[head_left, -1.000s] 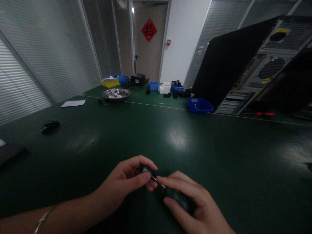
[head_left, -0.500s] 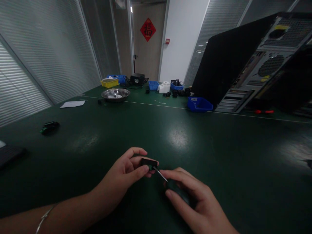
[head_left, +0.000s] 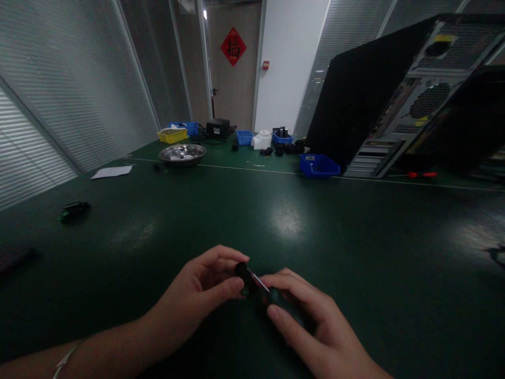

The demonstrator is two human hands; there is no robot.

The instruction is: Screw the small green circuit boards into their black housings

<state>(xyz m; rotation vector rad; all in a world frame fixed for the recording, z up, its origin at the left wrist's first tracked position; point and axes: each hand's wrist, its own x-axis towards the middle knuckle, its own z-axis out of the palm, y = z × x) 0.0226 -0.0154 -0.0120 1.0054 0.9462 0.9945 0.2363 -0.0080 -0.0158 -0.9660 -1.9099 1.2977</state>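
My left hand (head_left: 205, 292) pinches a small black part with a green board (head_left: 243, 278) between thumb and fingers, low over the dark green table (head_left: 276, 221). My right hand (head_left: 311, 326) is curled round a dark-handled screwdriver (head_left: 276, 301). Its thin metal shaft (head_left: 260, 281) points up-left and meets the small part. A thin bracelet sits on my left wrist (head_left: 65, 358).
A small black and green gadget (head_left: 73, 209) lies at the left. Further back are a sheet of paper (head_left: 111, 171), a metal bowl (head_left: 182, 153), yellow (head_left: 172, 136) and blue bins (head_left: 319, 165), a red-handled screwdriver (head_left: 422, 174) and an open computer case (head_left: 402, 95) at right.
My left hand has turned the small part from flat to more on edge. The screwdriver tip has closed in on it and both hands sit closer together.
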